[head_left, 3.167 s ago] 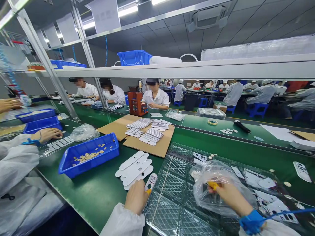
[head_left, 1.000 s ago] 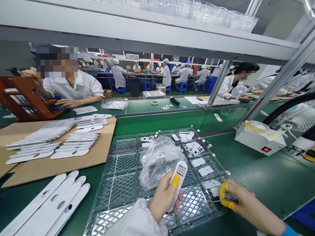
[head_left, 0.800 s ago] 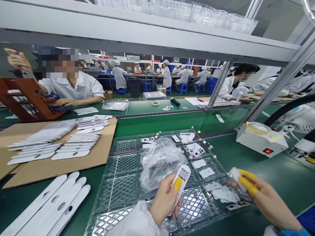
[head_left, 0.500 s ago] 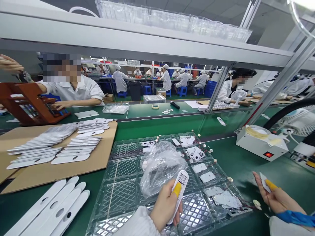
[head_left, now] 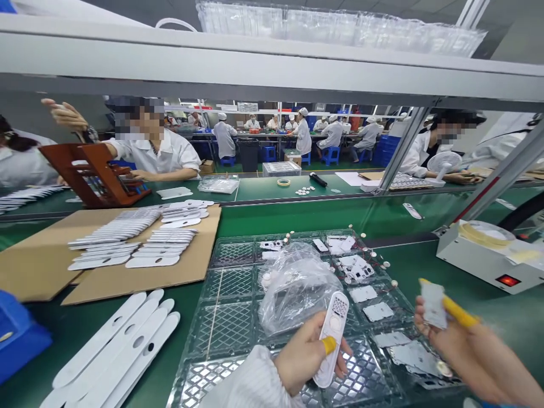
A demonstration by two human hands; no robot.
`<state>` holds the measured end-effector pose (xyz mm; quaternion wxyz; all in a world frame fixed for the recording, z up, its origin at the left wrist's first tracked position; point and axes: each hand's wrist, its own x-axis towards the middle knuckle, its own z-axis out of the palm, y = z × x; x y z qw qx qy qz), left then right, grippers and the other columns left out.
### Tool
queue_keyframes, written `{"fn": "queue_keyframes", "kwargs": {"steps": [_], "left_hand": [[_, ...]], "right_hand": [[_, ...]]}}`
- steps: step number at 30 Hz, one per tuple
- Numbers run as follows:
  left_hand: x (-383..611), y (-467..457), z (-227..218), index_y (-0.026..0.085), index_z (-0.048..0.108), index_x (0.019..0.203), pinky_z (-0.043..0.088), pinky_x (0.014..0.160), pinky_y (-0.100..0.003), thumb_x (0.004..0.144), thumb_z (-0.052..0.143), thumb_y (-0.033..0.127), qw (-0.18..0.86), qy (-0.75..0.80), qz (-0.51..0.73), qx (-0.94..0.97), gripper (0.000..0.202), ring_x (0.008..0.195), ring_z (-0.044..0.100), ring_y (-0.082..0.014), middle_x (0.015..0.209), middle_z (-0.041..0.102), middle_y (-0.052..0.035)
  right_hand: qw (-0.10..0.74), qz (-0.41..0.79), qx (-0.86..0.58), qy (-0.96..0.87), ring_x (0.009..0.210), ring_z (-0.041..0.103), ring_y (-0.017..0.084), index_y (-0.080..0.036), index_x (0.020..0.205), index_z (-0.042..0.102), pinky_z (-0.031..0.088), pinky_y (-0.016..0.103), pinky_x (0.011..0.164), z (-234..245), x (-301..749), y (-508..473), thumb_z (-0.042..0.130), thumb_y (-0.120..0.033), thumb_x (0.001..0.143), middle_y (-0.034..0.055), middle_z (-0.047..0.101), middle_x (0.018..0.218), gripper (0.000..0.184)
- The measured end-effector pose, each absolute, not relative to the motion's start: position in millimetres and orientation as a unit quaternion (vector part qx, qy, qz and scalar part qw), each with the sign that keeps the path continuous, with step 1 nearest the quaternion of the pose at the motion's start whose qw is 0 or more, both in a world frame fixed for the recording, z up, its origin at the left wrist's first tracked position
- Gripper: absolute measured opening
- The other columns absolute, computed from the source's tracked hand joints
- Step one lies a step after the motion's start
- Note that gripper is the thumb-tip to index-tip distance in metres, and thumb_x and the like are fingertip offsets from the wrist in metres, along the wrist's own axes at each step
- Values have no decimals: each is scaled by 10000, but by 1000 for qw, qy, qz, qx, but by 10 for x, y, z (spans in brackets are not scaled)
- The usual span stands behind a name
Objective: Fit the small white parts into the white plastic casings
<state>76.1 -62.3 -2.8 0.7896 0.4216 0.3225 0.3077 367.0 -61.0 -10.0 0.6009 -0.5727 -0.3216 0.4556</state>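
Observation:
My left hand [head_left: 304, 354], with a yellow finger cot on the thumb, grips a long white plastic housing [head_left: 326, 365] with rounded ends. A grille of small holes and a round white disc show on the housing. It is tilted over the front of a clear plastic tray [head_left: 232, 323]. To the right, my right hand [head_left: 471, 340], with yellow finger cots, pinches a small pale circuit board [head_left: 432, 306] above the tray's right edge. More pale boards [head_left: 378, 311] lie in the tray's right compartments, with small round discs on wires along its edge.
A crumpled clear plastic bag [head_left: 293, 294] lies on the tray. Left are white long covers [head_left: 127, 345], more covers on cardboard [head_left: 187, 272], and a blue bin [head_left: 21, 334]. A white box with a red switch [head_left: 488, 266] stands right. Co-workers sit beyond the green partition.
My right hand has come left toward the tray and turned, bringing the board into plain view. My left thumb has slid lower on the housing, uncovering the round disc. The view has shifted left.

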Motion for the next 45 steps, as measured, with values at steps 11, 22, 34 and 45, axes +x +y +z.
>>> {"fn": "queue_keyframes", "kwargs": {"steps": [11,22,34,45], "left_hand": [[778,-609,-49,169,499,1041,376,543,-227,618,563,105,777,343,350,395,432,623,541,-119,816,631,-43],[756,-623,62,157,593,987,361,551,-216,520,496,18,801,281,365,384,497,635,556,-118,859,625,-49],[789,-629,38,126,552,1048,432,484,-191,821,513,368,796,251,367,411,334,512,583,-94,855,637,-99],[808,-636,-16,145,542,1089,399,421,-165,800,541,419,800,247,321,443,398,497,569,-96,824,650,-96]], "right_hand": [[530,465,-581,-406,811,646,301,-179,835,688,578,320,673,209,2604,-651,823,-291,471,73,700,837,403],[519,498,-536,-441,713,634,247,-175,896,606,568,323,573,108,2327,-614,803,-352,550,43,648,741,436],[481,507,-559,-446,614,543,156,-191,1025,535,434,214,451,-25,2444,-580,738,-341,657,6,603,760,447],[485,612,-478,-401,566,425,84,-193,921,647,372,165,503,18,2434,-641,658,-349,777,-14,580,719,213]]}}
